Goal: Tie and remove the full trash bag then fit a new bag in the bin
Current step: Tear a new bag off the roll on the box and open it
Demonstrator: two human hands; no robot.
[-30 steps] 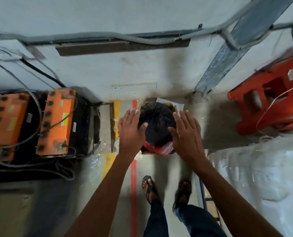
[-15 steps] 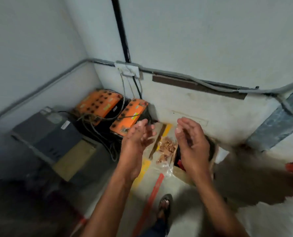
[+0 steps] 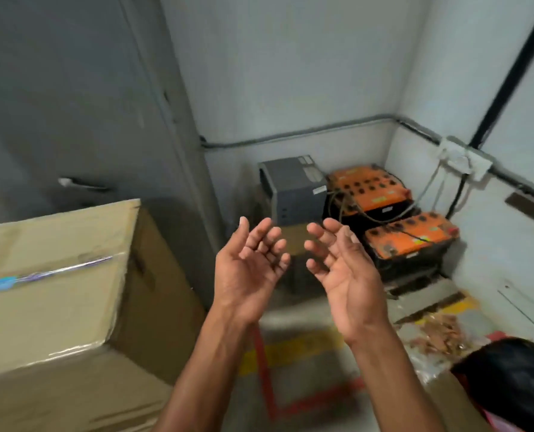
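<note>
The black trash bag point(image 3: 514, 372) fills the bin at the bottom right corner, with a strip of red liner point(image 3: 496, 422) showing at its lower edge. My left hand point(image 3: 250, 266) and my right hand point(image 3: 343, 275) are raised in mid-air at the centre, palms turned toward each other, fingers spread, holding nothing. Both hands are well to the left of and above the bag, not touching it.
A large taped cardboard box point(image 3: 57, 291) stands at the left. A grey door point(image 3: 72, 104) is behind it. Two orange batteries point(image 3: 409, 235) and a grey unit point(image 3: 293, 188) sit in the far corner. A clear packet of brown scraps point(image 3: 437, 335) lies beside the bin.
My hands have lifted off the black bag and turned palms inward. My view has swung left, so the bin has slid to the bottom right and the box and door have come in.
</note>
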